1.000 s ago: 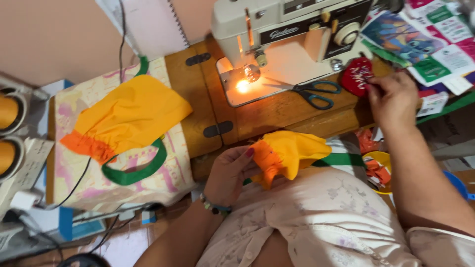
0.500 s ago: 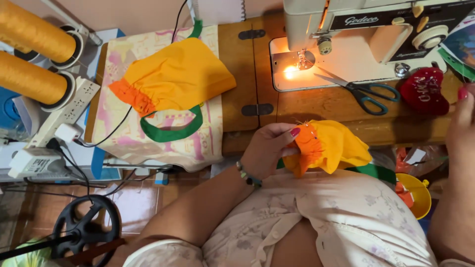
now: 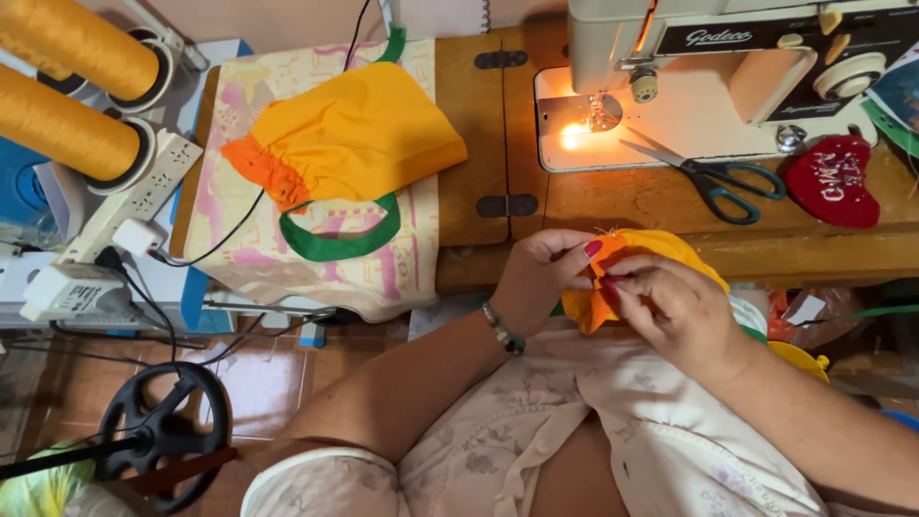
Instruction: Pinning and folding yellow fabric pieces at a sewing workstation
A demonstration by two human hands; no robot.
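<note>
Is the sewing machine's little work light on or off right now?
On. The lamp glows bright orange under the sewing machine.

Sewing machine (image 3: 728, 77) top cropped; yellow fabric (image 3: 670, 251) mostly hand-covered.

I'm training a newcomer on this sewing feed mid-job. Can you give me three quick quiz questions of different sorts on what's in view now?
1. True or false: both hands are on the same piece of cloth.
2. What lies on the wooden table in front of the sewing machine? A) scissors B) a ruler C) an iron
3. What colour are the two big thread cones at the upper left?

Key:
1. True: the left hand and right hand pinch the yellow-orange cloth.
2. A: the scissors lie below the sewing machine.
3. Golden yellow thread cones.
</note>
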